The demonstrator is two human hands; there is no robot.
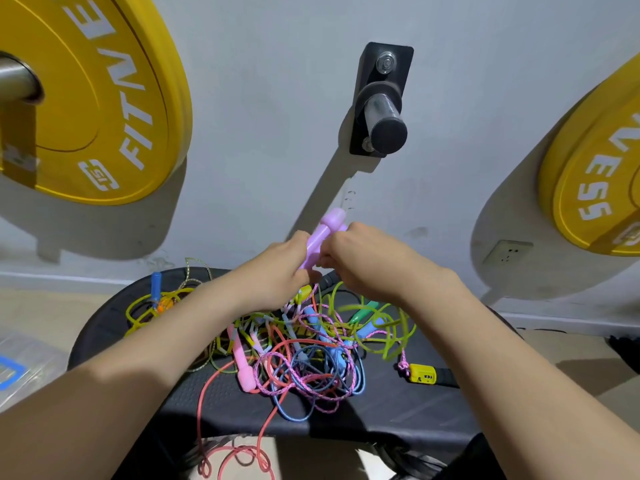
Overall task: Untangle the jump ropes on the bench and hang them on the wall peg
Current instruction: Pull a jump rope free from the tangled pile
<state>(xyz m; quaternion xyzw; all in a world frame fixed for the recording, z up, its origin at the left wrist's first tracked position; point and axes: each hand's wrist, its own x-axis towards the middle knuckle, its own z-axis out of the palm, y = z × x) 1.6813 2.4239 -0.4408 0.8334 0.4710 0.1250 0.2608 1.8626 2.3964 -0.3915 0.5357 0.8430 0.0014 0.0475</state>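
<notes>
Hands: left hand (pixel 277 268) and right hand (pixel 360 258) meet knuckle to knuckle, raised above the far part of the bench, fingers of both curled round one thing.
Held: lilac plastic jump-rope handle (pixel 323 235), tilted, its rounded end pointing up toward the wall. The left hand wraps its lower part and the right hand grips it from the right. Whether a second handle sits behind it cannot be told.
Ropes: tangled heap of thin jump ropes (pixel 311 358) lies on the bench below the hands and nearer, between the two forearms. Lime-green, coral, blue and pink-speckled cords loop through one another.
Handles in the heap: pink plastic handle (pixel 242 362) on the near left, blue plastic handle (pixel 156 282) at the far left, green handle (pixel 363 310) to the right, yellow block-shaped handle (pixel 420 373) at the right edge.
Overhang: coral cord (pixel 235 455) drops over the near edge of the bench in loose loops.
Bench: black padded bench (pixel 398 403) with a textured top.
Peg: short steel wall peg (pixel 384 109) with a black end cap on a black bracket, on the wall above the hands, slightly right.
Around: yellow weight plate (pixel 104 98) far left, second yellow plate (pixel 595 174) far right, white wall socket (pixel 507 252) low on the right.
Blocking: the left forearm covers part of the heap's left side.
</notes>
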